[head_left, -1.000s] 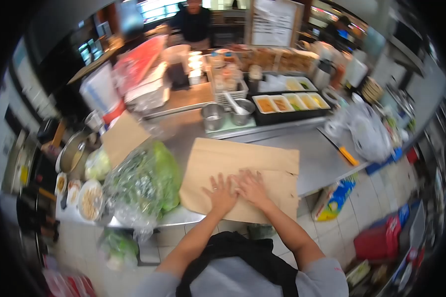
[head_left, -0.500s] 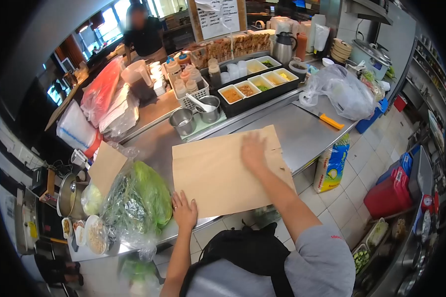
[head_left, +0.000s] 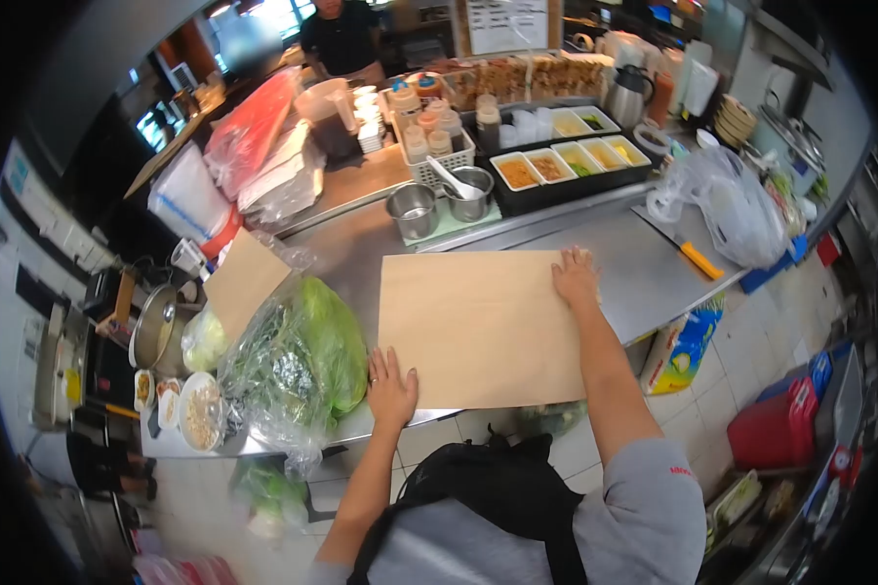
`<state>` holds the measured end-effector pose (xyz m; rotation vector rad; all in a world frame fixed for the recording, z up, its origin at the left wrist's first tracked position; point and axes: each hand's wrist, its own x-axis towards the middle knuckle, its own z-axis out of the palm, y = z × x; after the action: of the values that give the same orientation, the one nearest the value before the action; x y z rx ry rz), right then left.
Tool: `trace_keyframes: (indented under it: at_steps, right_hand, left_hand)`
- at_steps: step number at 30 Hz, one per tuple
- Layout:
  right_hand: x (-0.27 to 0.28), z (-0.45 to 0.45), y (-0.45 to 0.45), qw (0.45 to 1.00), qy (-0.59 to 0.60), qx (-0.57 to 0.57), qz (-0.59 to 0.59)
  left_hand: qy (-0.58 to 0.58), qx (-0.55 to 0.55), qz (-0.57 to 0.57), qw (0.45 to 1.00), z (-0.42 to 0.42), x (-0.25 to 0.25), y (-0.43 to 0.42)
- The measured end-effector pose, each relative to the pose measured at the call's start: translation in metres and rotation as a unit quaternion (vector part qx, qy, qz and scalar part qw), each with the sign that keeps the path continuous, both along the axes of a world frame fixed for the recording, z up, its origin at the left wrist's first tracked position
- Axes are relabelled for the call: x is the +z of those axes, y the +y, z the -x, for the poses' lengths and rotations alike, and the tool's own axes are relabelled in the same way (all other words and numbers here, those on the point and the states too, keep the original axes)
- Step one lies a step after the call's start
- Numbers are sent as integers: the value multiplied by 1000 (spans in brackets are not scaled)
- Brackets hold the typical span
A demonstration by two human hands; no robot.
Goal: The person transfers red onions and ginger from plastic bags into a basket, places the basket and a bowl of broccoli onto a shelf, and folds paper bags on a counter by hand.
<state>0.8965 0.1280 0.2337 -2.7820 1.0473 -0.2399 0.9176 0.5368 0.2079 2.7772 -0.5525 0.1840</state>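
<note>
A flat sheet of brown paper (head_left: 478,327) lies on the steel counter (head_left: 341,244), its near edge at the counter's front edge. My left hand (head_left: 392,388) rests on the paper's lower left corner, fingers spread, with a ring on one finger. Over the paper's upper right corner lies my right hand (head_left: 578,277), fingers apart and holding nothing. Just left of the paper, plastic bags of leafy greens (head_left: 307,351) sit close to my left hand. A knife with an orange handle (head_left: 700,259) lies to the right of my right hand.
Two metal cups (head_left: 413,210) and a black tray of filled containers (head_left: 571,171) stand behind the paper. Bowls (head_left: 203,411) and a brown sheet (head_left: 247,283) are at left, a white plastic bag (head_left: 732,210) at right. A person (head_left: 341,44) stands across the counter.
My hands have moved apart from the middle of the paper, the left to its lower left corner, the right to its upper right. The paper now lies squarer and flatter.
</note>
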Motion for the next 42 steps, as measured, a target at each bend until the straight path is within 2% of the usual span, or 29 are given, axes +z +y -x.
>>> trace_keyframes:
  at_steps: [2,5,6,7,9,10,12,13,14,15,16,18,19,20,21,23,24,25,28,29,30,31,32,33,34,36,38,40,42]
  right_hand:
    - [19,-2,14,997,35,-24,-64]
    - [13,39,29,982,-159,-30,-95]
    - [14,69,47,984,-144,-95,-33]
    - [18,92,62,976,-118,-183,-29]
    - [35,121,76,950,-61,-245,-185]
    - [33,125,72,952,-48,-239,-183]
    - [30,121,53,965,-111,-124,-204]
    - [26,111,51,965,-110,-120,-204]
    - [22,100,50,979,-160,-113,-55]
    - [17,96,50,969,-206,-104,93]
    - [16,94,54,968,-207,-104,91]
    - [16,82,60,896,-372,26,240]
    - [16,86,75,915,-383,93,82]
    - [12,96,100,908,-380,158,-80]
    - [-3,104,129,898,-378,160,-156]
    - [-8,125,199,860,-361,189,-307]
    - [6,133,223,829,-350,217,-378]
    - [13,129,224,828,-347,223,-379]
    - [26,110,213,890,-284,202,-295]
    - [42,99,212,918,-263,200,-218]
    - [57,90,212,940,-242,198,-138]
    - [53,83,211,940,-238,203,-137]
    - [40,74,210,942,-207,252,-81]
    - [29,68,209,938,-177,298,-25]
    - [23,69,205,937,-177,300,-23]
    - [8,82,185,951,-19,305,41]
    - [-11,97,138,968,-1,248,44]
    - [-14,122,97,985,-34,159,63]
    - [-13,138,67,988,-31,123,93]
  left_hand:
    - [13,-7,-2,1000,0,1,0]
    - [18,19,10,1000,7,0,-1]
    - [20,25,17,999,11,-2,-2]
    - [17,38,29,999,15,-4,-4]
    - [4,67,15,998,31,-14,-7]
    - [16,75,14,997,39,-16,-6]
    - [-10,63,25,998,38,-10,-10]
    - [-10,67,26,997,37,-10,-14]
    - [-15,81,40,996,35,-12,-18]
    - [-19,94,54,994,36,-12,-19]
    - [-22,95,53,994,38,-10,-16]
    - [-148,16,89,985,37,-4,-10]
    - [-75,-91,153,981,38,3,-1]
    - [2,-197,212,957,43,12,10]
    - [3,-192,210,959,53,20,17]
    - [143,-153,333,919,73,31,27]
    - [141,-147,336,920,73,32,30]
    - [131,-123,329,927,72,33,36]
    - [104,-67,303,945,67,68,32]
    - [81,-38,288,954,62,82,21]
    - [27,-58,272,960,52,76,10]
    - [-27,-78,255,963,43,62,0]
    - [-25,-74,258,963,38,43,-6]
    - [-52,-89,142,984,33,22,-12]
    - [-81,-104,25,991,28,10,-15]
    - [-55,-105,11,993,26,-1,-8]
    - [-24,-106,-2,994,23,-4,-7]
    - [-33,-91,13,995,25,-5,-2]
    - [-20,-92,15,995,25,-2,0]
